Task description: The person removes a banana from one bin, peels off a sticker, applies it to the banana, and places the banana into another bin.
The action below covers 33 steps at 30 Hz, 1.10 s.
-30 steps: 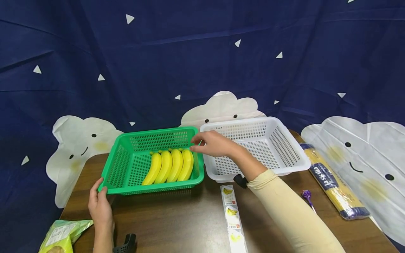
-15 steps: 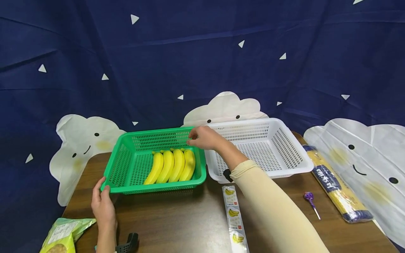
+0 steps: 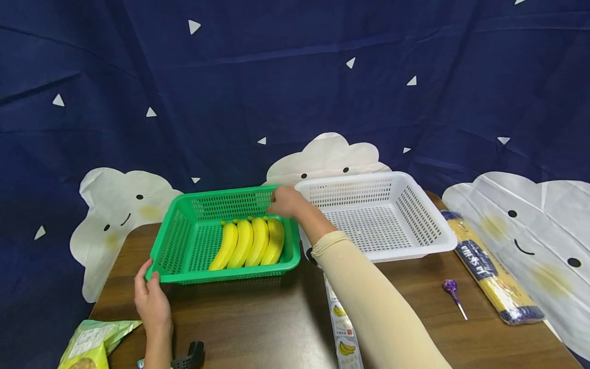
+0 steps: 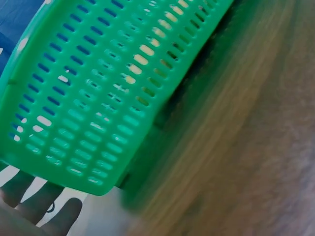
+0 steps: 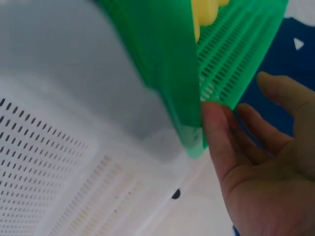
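A green basket (image 3: 193, 277) stands on the table with several bananas (image 3: 251, 243) lying side by side in its right half. My left hand (image 3: 153, 305) touches the basket's near left corner, with thumb and fingers around the rim. In the left wrist view, its fingertips (image 4: 34, 196) meet the lower corner. My right hand (image 3: 288, 202) is at the far right corner. In the right wrist view, a finger (image 5: 215, 123) touches the outside of that corner while the thumb stands apart. Right beside is a white basket (image 3: 433, 251) with nothing in it.
A strip of banana stickers (image 3: 344, 328) lies in front of the baskets, partly behind my right sleeve. To the right are a purple lollipop (image 3: 451, 289) and a pasta pack (image 3: 493, 269). A yellow-green bag (image 3: 94, 343) sits at front left. A blue cloth (image 3: 295, 77) hangs behind.
My right hand has shifted left onto the green basket's far right corner, and its sleeve now covers part of the sticker strip. The left hand stays at its corner.
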### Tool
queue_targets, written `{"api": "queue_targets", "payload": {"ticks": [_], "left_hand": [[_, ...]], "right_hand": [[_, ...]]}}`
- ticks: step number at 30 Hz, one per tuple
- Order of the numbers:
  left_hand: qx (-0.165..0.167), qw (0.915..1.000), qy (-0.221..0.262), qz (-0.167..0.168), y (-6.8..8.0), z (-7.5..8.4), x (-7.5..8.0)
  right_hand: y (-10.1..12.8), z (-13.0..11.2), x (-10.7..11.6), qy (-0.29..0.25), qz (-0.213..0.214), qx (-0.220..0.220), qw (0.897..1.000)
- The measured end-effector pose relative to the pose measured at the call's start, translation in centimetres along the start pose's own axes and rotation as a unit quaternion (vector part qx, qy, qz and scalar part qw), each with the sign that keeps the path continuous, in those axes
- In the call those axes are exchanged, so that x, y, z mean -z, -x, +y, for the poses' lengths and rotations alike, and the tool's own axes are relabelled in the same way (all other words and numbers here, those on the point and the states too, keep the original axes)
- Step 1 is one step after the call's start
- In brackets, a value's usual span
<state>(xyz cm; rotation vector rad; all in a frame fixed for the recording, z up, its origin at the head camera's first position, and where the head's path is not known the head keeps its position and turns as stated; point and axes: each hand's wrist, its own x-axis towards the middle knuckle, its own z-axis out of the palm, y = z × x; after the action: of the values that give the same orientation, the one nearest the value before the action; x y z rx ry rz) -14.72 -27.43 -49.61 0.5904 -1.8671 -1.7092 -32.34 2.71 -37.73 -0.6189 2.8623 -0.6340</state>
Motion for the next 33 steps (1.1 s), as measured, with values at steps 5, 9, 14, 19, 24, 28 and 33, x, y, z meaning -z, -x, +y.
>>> {"api": "queue_targets", "payload": {"ticks": [5, 9, 14, 19, 24, 28, 33], "left_hand": [[-0.013, 0.9997, -0.019, 0.004, 0.4, -0.4, -0.7], [-0.006, 0.9983, -0.055, 0.019, 0.6, -0.5, -0.8], [-0.015, 0.9967, -0.069, 0.038, 0.5, -0.8, -0.9], [-0.028, 0.9969, -0.063, 0.037, 0.5, -1.0, -1.4], [-0.028, 0.9959, -0.066, 0.055, 0.5, -1.0, -1.6], [-0.030, 0.9949, -0.070, 0.066, 0.5, -1.2, -1.6], [-0.032, 0.9942, -0.073, 0.072, 0.6, -1.2, -1.6]], "right_hand": [[-0.5, -0.9, -1.0, 0.043, -0.023, -0.009, 0.999], [-0.7, -1.5, -1.8, 0.056, -0.059, -0.033, 0.996], [-0.7, -2.1, -2.4, 0.065, -0.107, -0.046, 0.991], [-0.9, -2.2, -2.9, 0.124, -0.143, -0.044, 0.981], [-1.0, -2.4, -3.3, 0.116, -0.179, -0.053, 0.976], [-1.1, -2.6, -3.3, 0.114, -0.206, -0.054, 0.970], [-0.9, -2.6, -3.1, 0.114, -0.226, -0.063, 0.965]]}}
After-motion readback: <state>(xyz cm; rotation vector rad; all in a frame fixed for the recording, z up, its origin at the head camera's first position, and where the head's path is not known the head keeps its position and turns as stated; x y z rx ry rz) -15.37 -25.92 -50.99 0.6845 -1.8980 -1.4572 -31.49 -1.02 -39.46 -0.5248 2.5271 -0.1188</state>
